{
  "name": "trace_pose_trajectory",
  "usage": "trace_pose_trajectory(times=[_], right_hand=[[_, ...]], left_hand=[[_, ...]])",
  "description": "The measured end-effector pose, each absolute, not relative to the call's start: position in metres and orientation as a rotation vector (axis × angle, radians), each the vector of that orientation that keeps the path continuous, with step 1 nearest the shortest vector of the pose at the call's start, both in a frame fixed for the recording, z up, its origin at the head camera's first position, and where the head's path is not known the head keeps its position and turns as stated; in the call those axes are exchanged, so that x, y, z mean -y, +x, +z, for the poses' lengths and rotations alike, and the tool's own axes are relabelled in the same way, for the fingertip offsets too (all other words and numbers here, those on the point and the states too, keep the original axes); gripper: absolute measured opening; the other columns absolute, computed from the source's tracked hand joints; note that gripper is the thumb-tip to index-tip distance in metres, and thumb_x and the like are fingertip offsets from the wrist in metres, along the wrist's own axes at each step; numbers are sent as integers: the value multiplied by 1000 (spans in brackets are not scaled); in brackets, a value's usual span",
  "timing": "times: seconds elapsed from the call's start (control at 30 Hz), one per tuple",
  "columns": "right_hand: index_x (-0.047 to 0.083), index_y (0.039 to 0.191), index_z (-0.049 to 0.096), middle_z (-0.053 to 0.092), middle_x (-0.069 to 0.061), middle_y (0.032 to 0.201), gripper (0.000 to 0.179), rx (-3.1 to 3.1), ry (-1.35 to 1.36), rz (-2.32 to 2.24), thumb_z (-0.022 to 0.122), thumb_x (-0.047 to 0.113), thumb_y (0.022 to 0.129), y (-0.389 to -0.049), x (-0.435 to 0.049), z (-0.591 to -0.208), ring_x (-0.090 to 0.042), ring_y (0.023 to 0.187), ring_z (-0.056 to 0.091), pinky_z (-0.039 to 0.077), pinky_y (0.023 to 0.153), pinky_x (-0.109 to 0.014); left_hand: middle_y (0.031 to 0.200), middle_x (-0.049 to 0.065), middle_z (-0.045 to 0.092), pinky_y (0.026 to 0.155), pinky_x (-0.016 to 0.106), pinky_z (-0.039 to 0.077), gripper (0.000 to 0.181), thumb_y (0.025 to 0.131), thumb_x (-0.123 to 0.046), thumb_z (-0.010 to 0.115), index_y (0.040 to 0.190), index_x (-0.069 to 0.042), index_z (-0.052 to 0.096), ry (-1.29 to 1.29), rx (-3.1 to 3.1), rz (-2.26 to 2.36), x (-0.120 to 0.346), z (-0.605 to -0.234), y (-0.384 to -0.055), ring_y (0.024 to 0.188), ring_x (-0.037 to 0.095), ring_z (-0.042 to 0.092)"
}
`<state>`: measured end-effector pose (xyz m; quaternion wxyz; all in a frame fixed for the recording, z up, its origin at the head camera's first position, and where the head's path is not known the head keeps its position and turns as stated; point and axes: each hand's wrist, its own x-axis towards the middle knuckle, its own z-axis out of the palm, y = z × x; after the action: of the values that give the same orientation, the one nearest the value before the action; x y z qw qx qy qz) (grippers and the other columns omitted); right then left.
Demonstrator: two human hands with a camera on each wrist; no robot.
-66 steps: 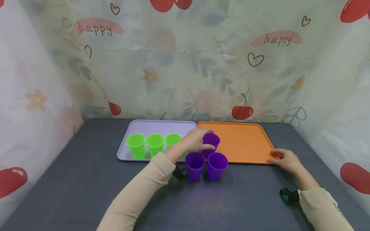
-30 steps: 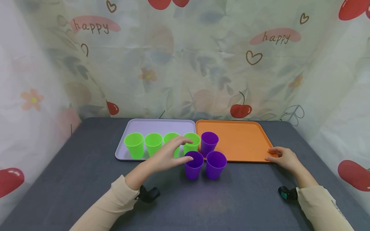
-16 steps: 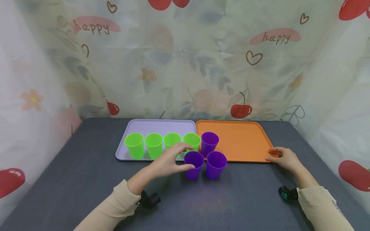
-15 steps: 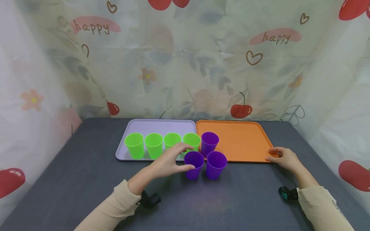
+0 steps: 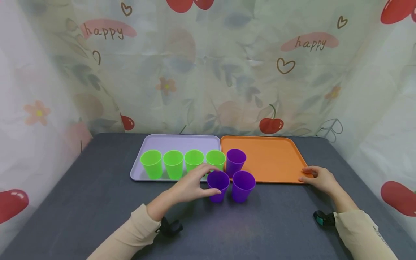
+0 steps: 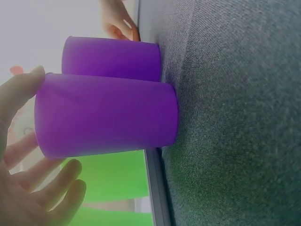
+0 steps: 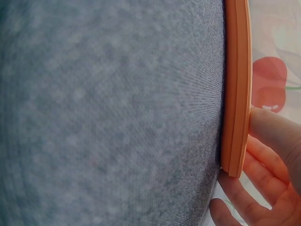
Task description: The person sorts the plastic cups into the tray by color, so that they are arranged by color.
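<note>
My left hand (image 5: 190,185) curves around the left front purple cup (image 5: 217,186), thumb in front and index finger behind its rim. In the left wrist view, that cup (image 6: 108,115) stands upright on the table, the thumb tip at its rim and other fingers spread without a firm grip. A second purple cup (image 5: 243,186) stands just to its right. Behind them, a third purple cup (image 5: 235,160) stands at the left end of the orange tray (image 5: 269,159). My right hand (image 5: 321,180) grips this tray's front right corner, thumb and fingers on its rim (image 7: 237,94).
Several green cups (image 5: 151,166) stand in a row on the lilac tray (image 5: 182,141), which lies against the orange tray's left side. Both trays rest on a dark grey cloth-covered table (image 5: 260,231). A patterned curtain (image 5: 208,72) hangs behind.
My left hand has left the rear purple cup, drawn back left, then moved right to the left front purple cup. My right hand stays on the tray corner.
</note>
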<state>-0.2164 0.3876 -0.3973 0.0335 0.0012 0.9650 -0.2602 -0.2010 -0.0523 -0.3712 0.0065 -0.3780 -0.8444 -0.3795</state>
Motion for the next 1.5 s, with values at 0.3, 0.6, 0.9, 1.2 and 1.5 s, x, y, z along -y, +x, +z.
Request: trace_pose_trajectory(times=[0.3,0.6,0.9,1.2,1.5], right_hand=[[-9,124,52,54,-32,124,59,-2965,-5,-815,65,35,86,-215,-387,-398,-46,107,53,47,85,-52],[-9,124,52,54,-32,124,59,-2964,-8,-808,65,35,86,-215,-388,-397,-46,107,53,47,85,-52],[-10,123,52,54,-32,123,60,-2960,7,-795,65,35,86,-216,-388,-396,-46,106,54,47,85,-52],[-10,123,52,54,-32,122,57,-2974,11,-794,66,32,86,-216,-387,-397,-46,105,55,48,84,-51],[-8,124,51,53,-32,125,59,-2967,15,-803,65,35,87,-216,-388,-397,-46,107,53,47,84,-51]], left_hand=[[118,1,60,96,37,47,53,77,-30,75,123,-12,54,-1162,2660,-1206,50,-374,-203,110,15,56],[117,1,60,95,39,48,52,78,-29,75,122,-11,55,-1152,2644,-1228,51,-374,-203,108,15,56],[115,1,61,92,40,49,51,78,-29,75,122,-11,56,-1146,2626,-1212,51,-369,-201,104,14,56],[113,2,61,90,34,49,51,78,-28,75,122,-10,56,-1143,2591,-1188,52,-364,-199,101,14,57],[112,0,61,90,31,48,51,77,-28,76,121,-12,56,-1121,2606,-1196,53,-356,-197,101,13,56]])
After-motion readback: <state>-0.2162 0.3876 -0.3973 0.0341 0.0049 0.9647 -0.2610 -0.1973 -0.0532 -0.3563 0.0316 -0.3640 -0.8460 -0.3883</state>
